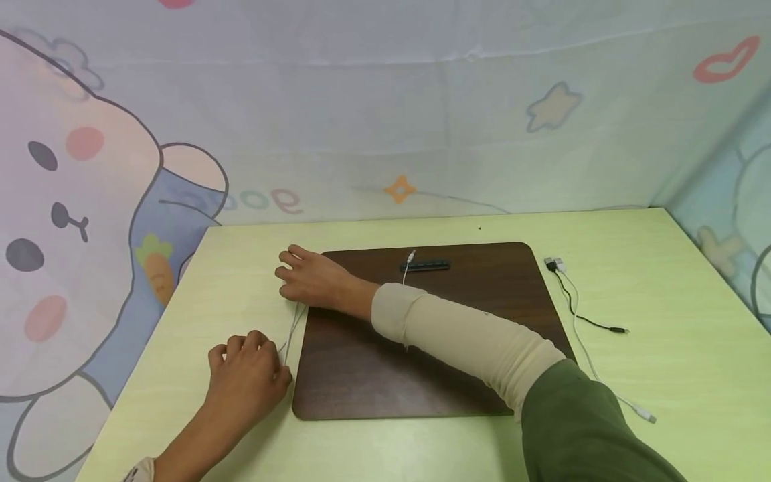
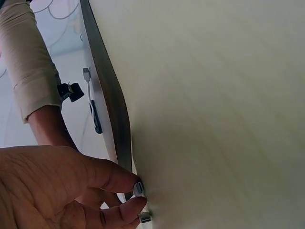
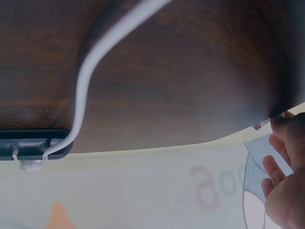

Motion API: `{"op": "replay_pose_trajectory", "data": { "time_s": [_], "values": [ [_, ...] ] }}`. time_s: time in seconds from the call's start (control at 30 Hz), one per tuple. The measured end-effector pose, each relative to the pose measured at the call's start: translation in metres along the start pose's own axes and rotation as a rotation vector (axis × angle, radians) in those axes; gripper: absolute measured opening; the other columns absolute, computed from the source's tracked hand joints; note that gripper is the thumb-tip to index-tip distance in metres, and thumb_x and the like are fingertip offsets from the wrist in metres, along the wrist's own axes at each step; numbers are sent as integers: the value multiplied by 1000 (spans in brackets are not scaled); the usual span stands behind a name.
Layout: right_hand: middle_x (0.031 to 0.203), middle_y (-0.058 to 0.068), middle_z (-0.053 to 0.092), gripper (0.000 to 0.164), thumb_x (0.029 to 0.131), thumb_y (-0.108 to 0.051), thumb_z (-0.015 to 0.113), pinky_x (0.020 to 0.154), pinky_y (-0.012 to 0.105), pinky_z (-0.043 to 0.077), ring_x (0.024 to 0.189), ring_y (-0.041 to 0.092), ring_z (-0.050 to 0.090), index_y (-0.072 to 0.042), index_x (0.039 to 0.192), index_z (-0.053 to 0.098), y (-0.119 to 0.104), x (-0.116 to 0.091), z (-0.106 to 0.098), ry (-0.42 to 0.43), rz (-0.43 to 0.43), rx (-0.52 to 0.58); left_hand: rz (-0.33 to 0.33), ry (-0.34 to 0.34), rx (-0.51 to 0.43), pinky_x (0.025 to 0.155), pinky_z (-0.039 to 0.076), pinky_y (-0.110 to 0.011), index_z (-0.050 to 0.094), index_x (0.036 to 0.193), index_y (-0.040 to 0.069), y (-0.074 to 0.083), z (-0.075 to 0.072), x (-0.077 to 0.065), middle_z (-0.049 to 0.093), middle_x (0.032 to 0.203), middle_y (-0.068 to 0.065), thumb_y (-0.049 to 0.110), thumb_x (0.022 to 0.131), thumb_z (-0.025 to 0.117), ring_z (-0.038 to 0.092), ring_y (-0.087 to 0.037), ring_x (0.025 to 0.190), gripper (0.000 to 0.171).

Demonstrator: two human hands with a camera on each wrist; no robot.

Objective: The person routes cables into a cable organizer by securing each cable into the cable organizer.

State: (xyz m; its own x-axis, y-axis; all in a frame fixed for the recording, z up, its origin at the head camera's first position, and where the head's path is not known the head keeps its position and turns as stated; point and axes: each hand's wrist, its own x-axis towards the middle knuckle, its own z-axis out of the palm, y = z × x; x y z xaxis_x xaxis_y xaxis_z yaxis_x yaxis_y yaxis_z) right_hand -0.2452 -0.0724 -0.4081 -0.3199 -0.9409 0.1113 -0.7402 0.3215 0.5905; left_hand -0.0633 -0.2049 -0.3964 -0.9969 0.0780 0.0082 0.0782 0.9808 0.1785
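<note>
On the left of the brown board (image 1: 361,381), my left hand (image 1: 245,375) pinches a white cable (image 1: 292,335) between thumb and fingers. Its metal connector (image 2: 138,189) shows at the thumb tip in the left wrist view, and a second connector (image 2: 145,217) sits just beyond the forefinger. My right hand (image 1: 313,278) reaches across the board to its far left corner. There its thumb and forefinger pinch the upper part of the cable, and a small connector tip (image 3: 260,125) peeks out in the right wrist view. The other right fingers are loosely bent.
A dark cable-holder strip (image 1: 436,266) lies at the board's far edge, with a white cable (image 3: 82,90) through one slot. Right of the board lie a black cable (image 1: 581,320) and another white cable (image 1: 593,365). A printed cloth (image 1: 361,120) hangs behind the table.
</note>
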Motion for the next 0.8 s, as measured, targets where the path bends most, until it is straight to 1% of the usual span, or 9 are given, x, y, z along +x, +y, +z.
{"op": "replay_pose_trajectory", "data": {
  "time_s": [0.17,0.37,0.43,0.57,0.8],
  "values": [
    [125,-8,63,34,114,-20,36,119,41,34,129,24,51,-36,114,66,-1,-3,4,-42,11,18,3,-3,2,103,28,-70,54,68,17,2,2,0,62,115,-15,19,89,69,50,-48,121,26],
    [134,-8,60,29,113,-17,40,124,43,30,139,26,46,-37,124,59,-2,-4,8,-61,26,9,18,4,8,103,28,-71,55,67,17,3,1,0,63,117,-16,19,89,69,50,-49,122,27],
    [134,-8,59,28,113,-18,41,124,43,31,139,26,45,-37,125,57,-2,-4,8,-53,27,6,20,0,9,103,27,-72,56,67,18,3,1,0,63,118,-17,19,90,69,50,-50,123,27],
    [129,-9,60,26,113,-19,38,122,42,32,133,24,47,-35,122,56,-1,-2,9,-41,28,9,19,-8,11,104,27,-72,57,69,17,2,-1,1,63,121,-18,20,90,70,49,-50,124,24],
    [127,-9,62,25,114,-21,37,120,41,33,130,23,49,-35,120,56,1,-4,5,-36,39,2,-3,-25,1,104,25,-72,58,73,17,2,-5,1,62,124,-18,22,90,68,46,-52,127,21]
  ]
}}
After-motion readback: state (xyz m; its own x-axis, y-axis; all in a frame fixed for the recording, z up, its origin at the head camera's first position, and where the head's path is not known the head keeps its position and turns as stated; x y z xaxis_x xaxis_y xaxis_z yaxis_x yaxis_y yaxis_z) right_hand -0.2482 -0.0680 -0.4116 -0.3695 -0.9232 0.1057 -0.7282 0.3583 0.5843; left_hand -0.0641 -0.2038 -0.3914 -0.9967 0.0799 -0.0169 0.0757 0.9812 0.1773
